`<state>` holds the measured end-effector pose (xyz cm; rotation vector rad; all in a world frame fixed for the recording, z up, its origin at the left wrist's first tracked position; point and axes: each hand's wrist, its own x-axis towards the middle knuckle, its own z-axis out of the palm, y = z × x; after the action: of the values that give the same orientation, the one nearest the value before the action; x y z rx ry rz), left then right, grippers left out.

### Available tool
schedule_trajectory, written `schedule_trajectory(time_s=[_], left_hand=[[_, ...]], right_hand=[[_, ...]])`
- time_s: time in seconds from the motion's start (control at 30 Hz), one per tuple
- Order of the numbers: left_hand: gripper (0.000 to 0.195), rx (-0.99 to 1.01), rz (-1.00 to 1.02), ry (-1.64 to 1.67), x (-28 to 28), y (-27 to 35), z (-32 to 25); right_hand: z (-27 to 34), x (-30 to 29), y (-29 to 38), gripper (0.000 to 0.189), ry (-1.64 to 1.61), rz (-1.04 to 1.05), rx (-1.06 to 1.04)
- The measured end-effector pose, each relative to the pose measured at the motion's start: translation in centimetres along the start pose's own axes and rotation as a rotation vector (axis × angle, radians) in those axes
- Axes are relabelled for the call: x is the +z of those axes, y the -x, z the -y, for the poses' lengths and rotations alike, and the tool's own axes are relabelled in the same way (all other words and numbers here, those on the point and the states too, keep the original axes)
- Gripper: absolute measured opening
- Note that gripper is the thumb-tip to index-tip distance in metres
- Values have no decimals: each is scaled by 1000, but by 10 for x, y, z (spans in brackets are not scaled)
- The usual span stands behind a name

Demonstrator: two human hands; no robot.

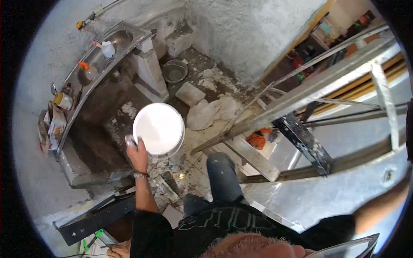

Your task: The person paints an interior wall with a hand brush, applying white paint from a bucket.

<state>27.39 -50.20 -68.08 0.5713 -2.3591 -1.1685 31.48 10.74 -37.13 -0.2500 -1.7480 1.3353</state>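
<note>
A round white bucket or tub [158,129] with white inside hangs left of centre, above the littered floor. My left hand [137,151] is at its lower left edge, with the thumb near the rim and the fingers closed round a small object at the side that I cannot make out. A metal-banded watch or bracelet [141,175] is on that wrist. My right arm reaches out to the far right, and the right hand is out of view. A paint-spattered ladder [251,158] slants up to the right of my knee.
A steel sink counter [96,75] runs along the left wall, with a jar [63,100], a spray bottle [87,72] and bags on it. A dark basin [175,71], a crumpled white sack [206,113], rubble and an orange cloth [257,139] lie on the floor.
</note>
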Motion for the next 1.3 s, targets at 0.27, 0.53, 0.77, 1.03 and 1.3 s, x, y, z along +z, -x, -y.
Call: schedule_trajectory(time_s=[0.27,0.53,0.77,1.03,1.3], left_hand=[[33,-370,23,-22,-29,82,42],[35,-312,79,-134,-14,6,88],[27,-381,99,99,-2,-91,70],[47,-296,278,-64,53,-219,4],[48,-42,622,-127,173,-290,-93]], right_hand=[[-29,85,194,42,63,388,568],[-145,223,336,18,-38,809,997],[-215,333,272,25,-486,828,1137],[-327,347,229,14,-349,815,715],[-441,351,268,33,-324,518,904]])
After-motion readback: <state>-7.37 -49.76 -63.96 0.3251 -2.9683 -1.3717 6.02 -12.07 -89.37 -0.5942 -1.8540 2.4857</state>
